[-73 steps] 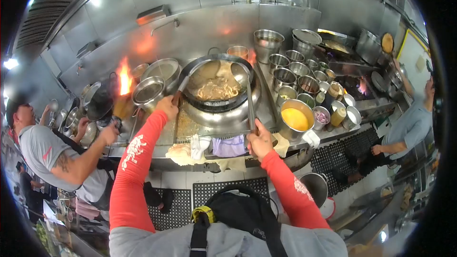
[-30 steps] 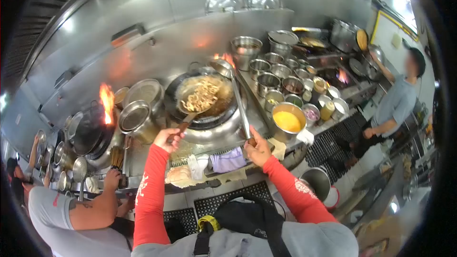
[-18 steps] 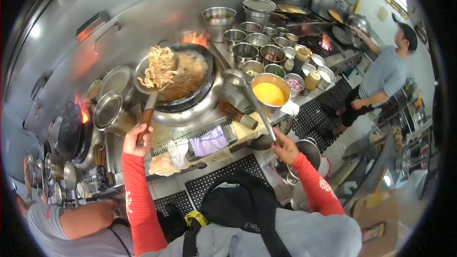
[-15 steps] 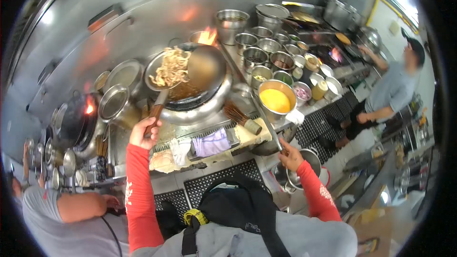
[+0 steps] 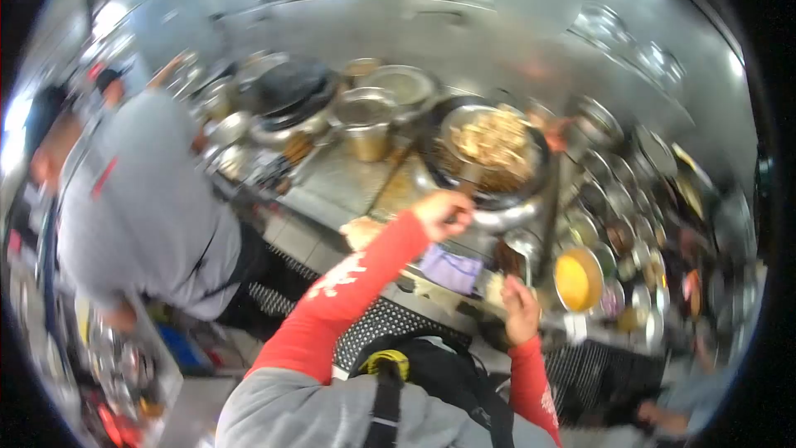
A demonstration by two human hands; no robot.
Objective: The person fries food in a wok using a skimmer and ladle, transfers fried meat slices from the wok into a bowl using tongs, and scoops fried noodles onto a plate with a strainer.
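My left hand (image 5: 444, 214) is closed around the dark handle of a round, rimmed strainer (image 5: 469, 172). Pale brown cooked strips (image 5: 493, 137) are heaped in it, over a dark wok (image 5: 535, 149) on the burner. My right hand (image 5: 521, 311) grips the thin handle of a metal ladle (image 5: 524, 241), its bowl over the counter to the right of the wok. Close to the ladle, a brown bristle brush (image 5: 507, 259) looks blurred. A folded purple cloth (image 5: 450, 270) lies at the counter's front, between my hands.
Right of the wok stand a pot of yellow liquid (image 5: 578, 280) and several metal containers. Pots and another wok (image 5: 290, 87) line the left. One co-worker (image 5: 153, 199) stands at left; another person's arm (image 5: 663, 419) shows at lower right.
My view has swung left, so the stove appears farther right and the left co-worker shows more. The strainer stays over the wok in my left hand. My right hand still holds the ladle.
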